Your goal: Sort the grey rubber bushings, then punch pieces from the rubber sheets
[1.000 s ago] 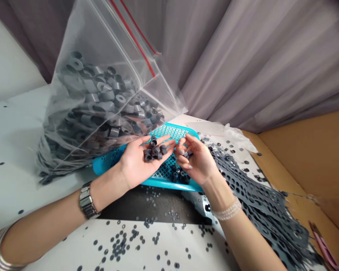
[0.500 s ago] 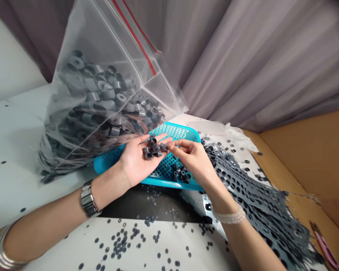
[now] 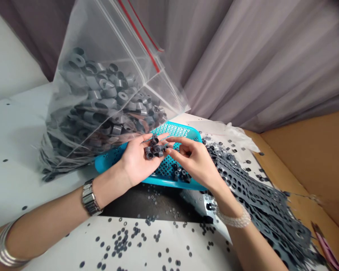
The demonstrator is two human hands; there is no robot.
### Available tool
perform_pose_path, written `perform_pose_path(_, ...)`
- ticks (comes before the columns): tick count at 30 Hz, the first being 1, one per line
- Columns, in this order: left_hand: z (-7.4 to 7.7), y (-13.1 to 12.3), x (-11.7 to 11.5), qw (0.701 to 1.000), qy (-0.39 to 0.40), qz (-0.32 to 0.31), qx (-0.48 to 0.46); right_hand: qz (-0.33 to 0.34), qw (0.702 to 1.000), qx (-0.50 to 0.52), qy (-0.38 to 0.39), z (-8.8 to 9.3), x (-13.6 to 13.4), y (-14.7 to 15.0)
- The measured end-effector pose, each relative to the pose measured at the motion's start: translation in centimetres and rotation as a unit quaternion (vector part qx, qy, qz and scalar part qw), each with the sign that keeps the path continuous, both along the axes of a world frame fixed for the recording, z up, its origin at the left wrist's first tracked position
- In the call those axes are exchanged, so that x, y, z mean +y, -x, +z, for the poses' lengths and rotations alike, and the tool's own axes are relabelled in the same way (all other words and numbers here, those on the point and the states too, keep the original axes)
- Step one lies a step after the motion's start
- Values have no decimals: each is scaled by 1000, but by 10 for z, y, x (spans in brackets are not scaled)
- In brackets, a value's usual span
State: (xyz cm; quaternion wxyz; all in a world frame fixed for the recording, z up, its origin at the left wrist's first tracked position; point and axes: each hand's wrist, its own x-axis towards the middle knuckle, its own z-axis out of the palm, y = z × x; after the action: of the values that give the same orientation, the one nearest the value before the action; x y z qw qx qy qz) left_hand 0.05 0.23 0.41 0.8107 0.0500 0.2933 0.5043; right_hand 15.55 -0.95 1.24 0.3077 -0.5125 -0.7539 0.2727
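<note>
A person in front of me worked at a white table [image 3: 15, 150], the left hand [image 3: 135, 162] palm up and spread open, a small handful of short grey tubular rings [image 3: 157, 150] lying loose on its fingers rather than clasped. The right hand [image 3: 196, 160] reached across from the right, thumb and forefinger slightly parted at the handful's right edge; one ring sat right at the thumb tip, but I could not tell whether it was pinched. Both hands were above a turquoise mesh basket [image 3: 166, 183], where a small cluster of similar rings [image 3: 182, 174] already lay near the right end, below the right hand. To the far left, a big clear zip-top bag [image 3: 101, 34] with a red stripe leaned over the basket, bulging with grey rings [image 3: 123, 97], many of them larger. The handling looked unfinished to me, with the palmful not yet put down. Perforated dark sheets [image 3: 254, 203] were heaped on the right, tiny dark discs [image 3: 121, 241] were scattered nearest me, and a pink-handled tool [image 3: 327, 248] lay at the near right.
</note>
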Motion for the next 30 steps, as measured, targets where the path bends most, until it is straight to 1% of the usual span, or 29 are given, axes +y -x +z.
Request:
perform_pose_path(2,1,0,0,1000,0,0,-3,2,998,-51,-28,2,-2,1)
perform_pose_path(3,1,0,0,1000,1,4,-4,-2,998,-61,-35,3,-3,2)
perform_pose_path(5,3,-2,0,1000,6,12,-2,-11,998,-45,-33,3,-2,1)
perform_pose_path(6,3,-3,0,1000,9,16,4,-12,1000,-19,-18,2,-1,0)
perform_pose_path(8,3,-4,0,1000,10,24,8,-14,996,67,49,-1,3,-2)
perform_pose_path(10,2,-5,0,1000,3,26,1,-19,977,164,135,-4,6,-5)
perform_pose_path(12,-1,-6,1,1000,-22,18,-3,-28,954,228,191,-7,9,-7)
perform_pose_path(15,-6,-6,1,998,-63,2,27,-28,942,261,209,-9,11,-8)
perform_pose_path(17,-7,-6,1,997,-61,-3,46,-15,931,288,226,-10,11,-8)
perform_pose_path(19,-7,-6,0,998,-42,-3,42,-1,903,342,260,-10,12,-8)
perform_pose_path(22,-8,-4,1,1000,-20,8,9,-1,842,432,322,-10,13,-9)
perform_pose_path(25,-10,-3,2,1000,-7,11,-22,-9,793,484,371,-8,13,-9)
perform_pose_path(28,-10,-3,3,999,6,8,-40,-1,754,525,396,-6,12,-9)
perform_pose_path(30,-8,-3,2,999,16,6,-42,5,740,542,399,-4,12,-8)
